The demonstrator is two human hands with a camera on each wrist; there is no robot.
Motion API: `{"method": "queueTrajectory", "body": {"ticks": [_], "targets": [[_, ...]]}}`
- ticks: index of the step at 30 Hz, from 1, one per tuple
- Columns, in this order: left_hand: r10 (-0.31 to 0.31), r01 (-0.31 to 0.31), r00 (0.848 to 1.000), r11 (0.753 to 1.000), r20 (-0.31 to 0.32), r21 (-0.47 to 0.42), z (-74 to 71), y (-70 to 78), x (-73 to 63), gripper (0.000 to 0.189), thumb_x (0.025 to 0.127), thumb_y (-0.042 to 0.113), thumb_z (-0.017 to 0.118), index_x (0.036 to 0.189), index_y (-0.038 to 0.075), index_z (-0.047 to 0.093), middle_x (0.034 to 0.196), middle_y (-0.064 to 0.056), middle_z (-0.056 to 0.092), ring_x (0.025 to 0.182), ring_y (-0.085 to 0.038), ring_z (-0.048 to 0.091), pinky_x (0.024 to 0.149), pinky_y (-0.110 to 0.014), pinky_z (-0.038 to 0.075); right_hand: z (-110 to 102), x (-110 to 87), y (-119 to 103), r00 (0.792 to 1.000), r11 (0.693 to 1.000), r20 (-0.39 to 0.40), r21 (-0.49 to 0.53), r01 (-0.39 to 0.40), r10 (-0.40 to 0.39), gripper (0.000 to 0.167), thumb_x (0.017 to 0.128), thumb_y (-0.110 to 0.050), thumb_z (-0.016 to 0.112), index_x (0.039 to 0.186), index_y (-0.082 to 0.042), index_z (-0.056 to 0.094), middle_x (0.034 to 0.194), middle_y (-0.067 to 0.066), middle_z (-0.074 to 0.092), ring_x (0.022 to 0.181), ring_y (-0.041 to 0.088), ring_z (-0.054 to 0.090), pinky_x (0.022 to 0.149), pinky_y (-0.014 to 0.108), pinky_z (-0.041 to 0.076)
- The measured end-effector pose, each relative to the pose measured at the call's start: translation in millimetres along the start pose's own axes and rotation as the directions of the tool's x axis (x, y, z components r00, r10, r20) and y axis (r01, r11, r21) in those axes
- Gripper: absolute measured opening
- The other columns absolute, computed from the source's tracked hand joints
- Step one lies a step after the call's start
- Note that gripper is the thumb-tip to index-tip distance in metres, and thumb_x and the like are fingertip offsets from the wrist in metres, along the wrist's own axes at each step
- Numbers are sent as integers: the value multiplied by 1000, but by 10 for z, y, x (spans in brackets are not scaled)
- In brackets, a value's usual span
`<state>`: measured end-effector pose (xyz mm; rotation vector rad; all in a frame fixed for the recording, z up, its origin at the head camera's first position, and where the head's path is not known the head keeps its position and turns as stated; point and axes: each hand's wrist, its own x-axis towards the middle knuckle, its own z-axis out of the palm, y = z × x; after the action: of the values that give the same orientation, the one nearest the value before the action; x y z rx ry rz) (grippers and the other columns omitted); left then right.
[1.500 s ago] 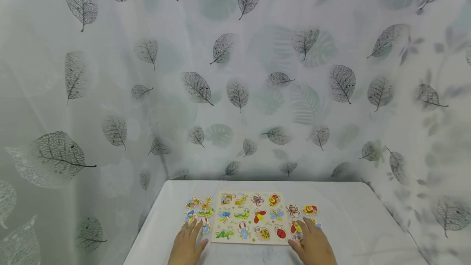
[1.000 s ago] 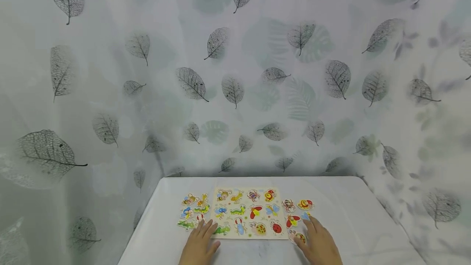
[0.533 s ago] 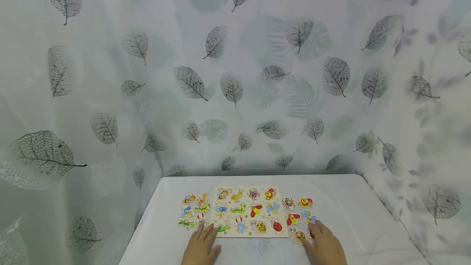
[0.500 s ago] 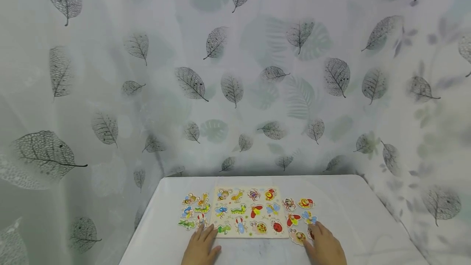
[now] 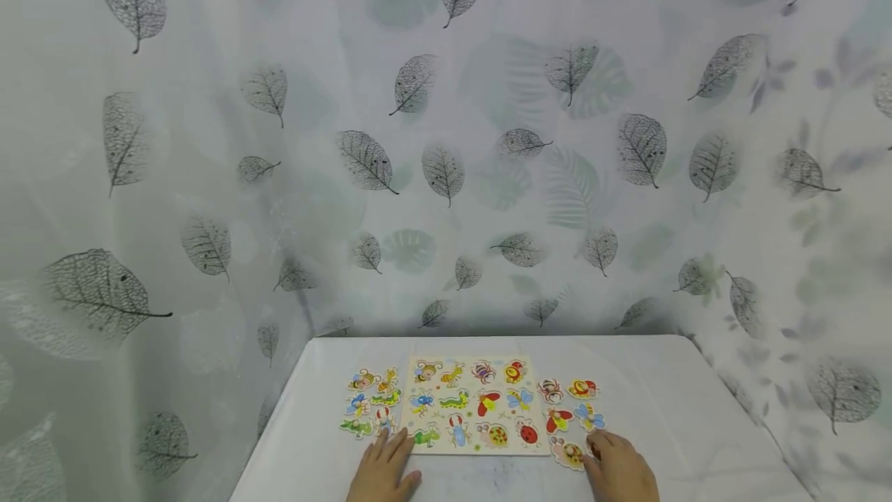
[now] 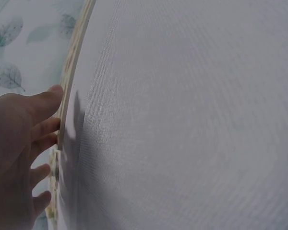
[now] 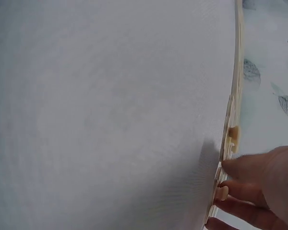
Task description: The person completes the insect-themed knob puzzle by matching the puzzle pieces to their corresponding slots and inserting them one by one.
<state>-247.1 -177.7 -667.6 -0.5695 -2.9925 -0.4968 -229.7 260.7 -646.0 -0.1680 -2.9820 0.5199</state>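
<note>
A wooden insect puzzle board (image 5: 509, 451) lies mid-table. My left hand (image 5: 382, 471) rests at its lower left corner, fingers spread, their tips by the stag beetle piece (image 5: 384, 419). The left wrist view shows this hand (image 6: 19, 129) against the board's edge (image 6: 73, 62). On the right, my right hand (image 5: 622, 471) pinches a red ladybug puzzle piece (image 5: 593, 446), mostly covered by the fingers. A snail piece (image 5: 568, 453) lies just left of the thumb. In the right wrist view, a wooden knob (image 7: 222, 193) sits between the fingers of this hand (image 7: 264, 187).
More loose pieces flank the board: a bee (image 5: 363, 382) and a grasshopper (image 5: 357, 426) among those at left; a spider (image 5: 550, 390) and a dragonfly (image 5: 588, 417) among those at right. A white cloth covers the table (image 5: 300, 440); a leaf-print curtain (image 5: 446, 99) hangs behind.
My right hand has moved down from the dragonfly and snail pieces to the ladybug piece, and its fingers have drawn together. The left hand has shifted right to the board's corner.
</note>
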Motion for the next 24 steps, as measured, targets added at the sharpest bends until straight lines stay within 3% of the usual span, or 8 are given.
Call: {"method": "queueTrajectory", "body": {"ticks": [7, 12, 18, 24], "targets": [[4, -4, 1000, 1000, 1, -11, -32, 20, -7, 66, 99, 58, 59, 144, 10, 59, 155, -12, 52, 146, -50, 38, 114, -72, 35, -92, 33, 44, 998, 997, 41, 53, -47, 45, 26, 87, -13, 83, 104, 3, 73, 104, 15, 72, 95, 35, 68, 83, 55, 58], [3, -3, 1000, 1000, 6, -16, -56, 25, -4, 67, 98, 58, 60, 145, 10, 59, 156, -12, 52, 146, -50, 38, 114, -73, 34, -128, 80, 61, 995, 994, 73, 81, -79, 73, 23, 89, -15, 83, 102, 1, 75, 92, 5, 71, 85, 25, 66, 78, 51, 58], [-12, 12, 1000, 1000, 8, -18, -46, 19, 2, 67, 98, 57, 62, 145, 11, 58, 157, -11, 51, 147, -49, 37, 115, -72, 34, -137, 141, 92, 988, 985, 105, 124, -122, 109, 11, 95, -14, 77, 96, -2, 77, 87, 3, 69, 78, 20, 62, 75, 50, 57], [-24, 25, 999, 999, 33, -23, -62, 26, 2, 68, 98, 58, 61, 147, 11, 57, 158, -10, 49, 149, -48, 35, 117, -72, 32, -145, 176, 111, 989, 987, 114, 122, -106, 92, 9, 95, -12, 76, 91, -5, 76, 85, 2, 65, 74, 19, 56, 69, 45, 55]]}}
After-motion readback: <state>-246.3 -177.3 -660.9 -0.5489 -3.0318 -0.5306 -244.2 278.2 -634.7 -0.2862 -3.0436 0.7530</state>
